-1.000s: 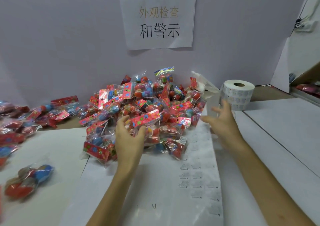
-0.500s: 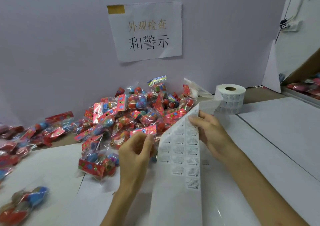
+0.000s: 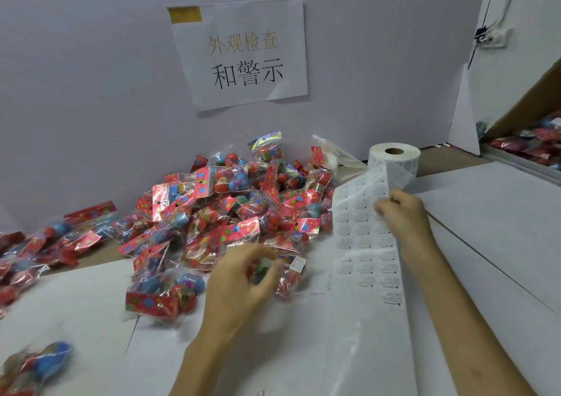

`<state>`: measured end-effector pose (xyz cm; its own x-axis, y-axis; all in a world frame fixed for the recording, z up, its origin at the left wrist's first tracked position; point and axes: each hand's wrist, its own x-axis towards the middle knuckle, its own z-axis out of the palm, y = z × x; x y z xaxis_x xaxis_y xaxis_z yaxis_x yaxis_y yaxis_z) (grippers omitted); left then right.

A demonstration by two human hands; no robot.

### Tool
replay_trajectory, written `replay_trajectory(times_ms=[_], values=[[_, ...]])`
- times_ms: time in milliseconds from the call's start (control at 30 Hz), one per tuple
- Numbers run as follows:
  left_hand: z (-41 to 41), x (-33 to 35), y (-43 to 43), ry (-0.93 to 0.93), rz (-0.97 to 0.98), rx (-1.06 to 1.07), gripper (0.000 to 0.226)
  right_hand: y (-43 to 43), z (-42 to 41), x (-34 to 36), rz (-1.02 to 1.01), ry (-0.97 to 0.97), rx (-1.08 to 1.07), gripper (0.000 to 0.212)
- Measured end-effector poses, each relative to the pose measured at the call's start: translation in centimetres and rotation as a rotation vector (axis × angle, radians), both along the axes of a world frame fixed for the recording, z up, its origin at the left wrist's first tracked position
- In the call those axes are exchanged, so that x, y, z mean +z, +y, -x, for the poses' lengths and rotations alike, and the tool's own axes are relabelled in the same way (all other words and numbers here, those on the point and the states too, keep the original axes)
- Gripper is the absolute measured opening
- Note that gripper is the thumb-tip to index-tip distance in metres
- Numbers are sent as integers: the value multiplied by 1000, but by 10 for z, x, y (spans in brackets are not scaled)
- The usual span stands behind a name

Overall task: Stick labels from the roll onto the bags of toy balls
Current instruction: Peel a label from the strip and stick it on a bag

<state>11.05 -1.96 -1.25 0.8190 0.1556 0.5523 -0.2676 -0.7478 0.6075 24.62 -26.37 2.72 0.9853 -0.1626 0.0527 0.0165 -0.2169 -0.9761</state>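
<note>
Labels [image 3: 361, 231] sit in rows on a long white strip [image 3: 379, 350] that comes off the roll [image 3: 394, 159] and runs down over the tabletop [image 3: 501, 244]. The right hand [image 3: 405, 218] holds this strip by its edge. Its fingers [image 3: 384, 207] are curled tight together on the paper, and the roll stands just past them. The left hand [image 3: 239, 286] has its fingers [image 3: 249, 251] curled round a small bag [image 3: 287, 283] of balls, though this part is blurry. A little white sticker [image 3: 298, 264] shows on that bag, just beside the fingertips. Right behind the left fingers is a big pile of bags [image 3: 227, 213], red and shiny, with blue and red balls inside. More bags [image 3: 45, 241] lie well off to the left of those fingers, and one bag [image 3: 39, 365] lies alone near the bottom corner. Far above both hands, a paper sign [image 3: 243, 52] is stuck on the wall.
</note>
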Motion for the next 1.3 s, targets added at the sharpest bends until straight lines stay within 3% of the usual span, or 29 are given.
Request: replay_trajectory(times_ms=[133, 267, 367, 467, 533, 633, 767, 867, 967, 1133, 1300], values=[[0, -11, -3, 274, -375, -68, 68, 0, -3, -11, 293, 24, 25, 4], [1, -9, -5, 95, -309, -12, 34, 10, 1, -15, 416, -151, -55, 44], [2, 1, -6, -77, 20, 60, 23, 23, 13, -3, 225, -420, -61, 21], [5, 16, -13, -237, 200, 100, 29, 39, 30, 9, -132, -343, 220, 12], [6, 17, -15, -319, 180, 89, 31, 49, 40, 10, -213, -201, 473, 20], [6, 10, -20, -431, -36, 72, 36, 62, 52, 6, -236, 55, 813, 40], [3, 6, -22, -410, -128, 11, 45, 70, 56, -2, -343, 9, 799, 42], [3, 7, -23, -293, -11, -10, 69, 70, 54, -4, -323, -50, 734, 54], [4, 11, -24, -205, 267, -41, 76, 67, 52, -4, -348, -66, 698, 67], [5, 21, -17, 124, 810, -146, 61, 64, 51, -6, -334, -109, 726, 60], [3, 19, -20, 75, 877, -43, 35, 67, 53, -7, -143, -131, 820, 48]])
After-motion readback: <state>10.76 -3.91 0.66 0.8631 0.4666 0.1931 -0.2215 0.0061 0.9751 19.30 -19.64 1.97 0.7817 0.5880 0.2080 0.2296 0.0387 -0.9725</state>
